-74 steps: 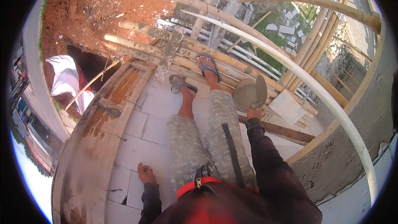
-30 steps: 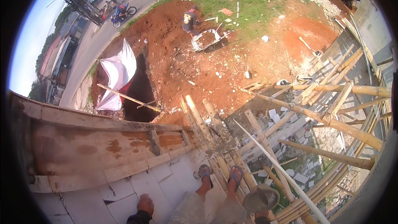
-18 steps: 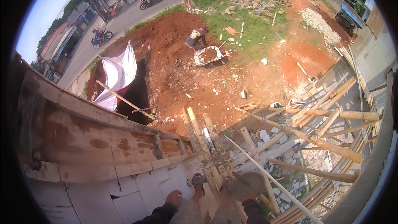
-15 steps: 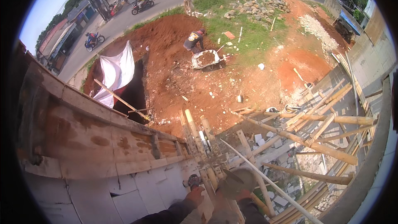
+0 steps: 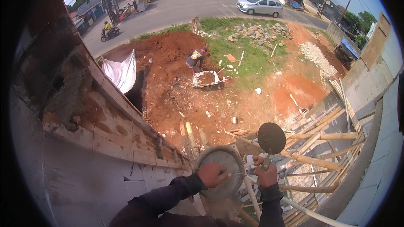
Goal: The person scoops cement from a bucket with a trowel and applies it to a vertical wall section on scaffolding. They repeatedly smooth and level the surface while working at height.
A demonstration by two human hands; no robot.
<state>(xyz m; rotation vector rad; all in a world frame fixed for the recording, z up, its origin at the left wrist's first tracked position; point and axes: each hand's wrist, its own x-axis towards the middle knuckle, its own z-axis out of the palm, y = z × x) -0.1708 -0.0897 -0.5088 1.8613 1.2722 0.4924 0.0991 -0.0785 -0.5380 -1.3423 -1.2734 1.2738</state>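
Note:
My left hand (image 5: 212,175) is closed on what looks like the thin metal handle of a round, mortar-stained container (image 5: 219,187), held out before me. Its shallow-looking inside is coated grey. My right hand (image 5: 266,172) grips the handle of a trowel just right of the container. The trowel's rounded, dark blade (image 5: 271,138) stands up beyond my fingers. My feet are hidden behind the container and my arms.
Weathered wooden formwork (image 5: 105,105) runs along the left. Bamboo poles (image 5: 320,164) and a pale long pole (image 5: 307,210) are below right. A co-worker (image 5: 195,59) bends beside a wheelbarrow (image 5: 206,80) on red soil. A grey car (image 5: 259,5) is on the road.
My hands have come forward and up with the container and trowel; the trowel blade is raised apart from the container. The view has tilted up toward the road. Vehicles have moved along it.

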